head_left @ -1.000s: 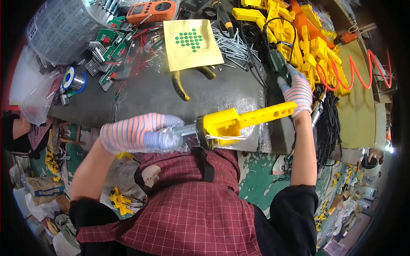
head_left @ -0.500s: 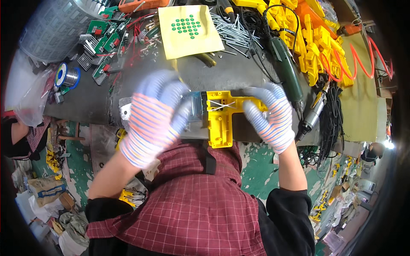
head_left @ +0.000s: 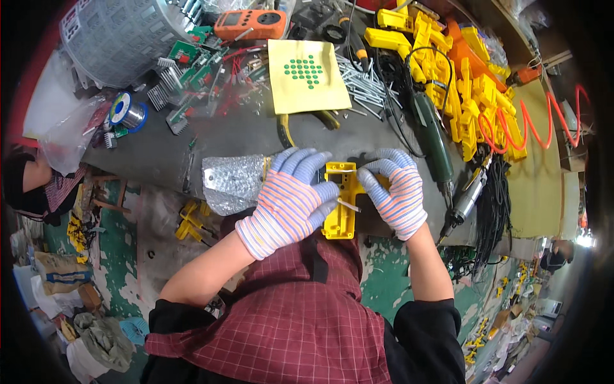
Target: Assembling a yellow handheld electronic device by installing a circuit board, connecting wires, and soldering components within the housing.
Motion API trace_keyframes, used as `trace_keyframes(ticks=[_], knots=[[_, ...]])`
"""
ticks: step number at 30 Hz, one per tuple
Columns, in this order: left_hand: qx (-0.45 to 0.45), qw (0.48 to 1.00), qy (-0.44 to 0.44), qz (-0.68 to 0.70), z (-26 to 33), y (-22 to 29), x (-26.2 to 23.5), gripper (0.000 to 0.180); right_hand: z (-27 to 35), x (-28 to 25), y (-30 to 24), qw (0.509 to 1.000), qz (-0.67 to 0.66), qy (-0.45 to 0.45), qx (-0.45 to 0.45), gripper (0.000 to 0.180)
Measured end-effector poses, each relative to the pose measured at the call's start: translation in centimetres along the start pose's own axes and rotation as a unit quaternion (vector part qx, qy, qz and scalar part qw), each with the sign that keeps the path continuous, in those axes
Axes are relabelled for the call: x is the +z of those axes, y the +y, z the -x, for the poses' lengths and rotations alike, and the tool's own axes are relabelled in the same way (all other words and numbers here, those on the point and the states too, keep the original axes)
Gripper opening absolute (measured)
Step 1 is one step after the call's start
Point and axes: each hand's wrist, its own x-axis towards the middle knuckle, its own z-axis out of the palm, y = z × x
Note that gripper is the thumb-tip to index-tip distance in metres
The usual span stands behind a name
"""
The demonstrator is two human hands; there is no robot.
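Hands [head_left: 345,195] in striped gloves clasp yellow housing [head_left: 340,203], fingers curled.

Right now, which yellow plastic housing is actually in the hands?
The yellow housing at the bench's near edge, between the left hand and right hand. The other housings sit piled untouched at the back right.

Bright, even light falls from above with soft shadows; focus is sharp centrally, while fisheye bending and dark vignetting ring the edges.
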Motion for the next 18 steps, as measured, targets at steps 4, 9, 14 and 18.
trace_keyframes(ticks=[4,9,14,18], knots=[[-0.055,0.989,0.071,0.115,-0.5,-1.6,-1.8,0.031,-3.6,-1.3,-0.6,0.999,-0.027,-0.026,0.018,0.028],[-0.28,0.959,0.034,-0.015,-3.5,-7.0,-4.1,0.038,-8.5,1.7,0.0,0.989,0.104,-0.103,-0.003,0.044],[-0.239,0.965,0.1,0.05,-4.8,-9.7,-1.6,0.03,-9.7,3.4,-0.2,0.977,0.139,-0.159,-0.005,0.052],[-0.174,0.965,0.195,-0.003,-4.6,-7.9,-3.6,0.026,-9.2,3.1,-0.6,0.985,0.095,-0.141,-0.026,0.054]])
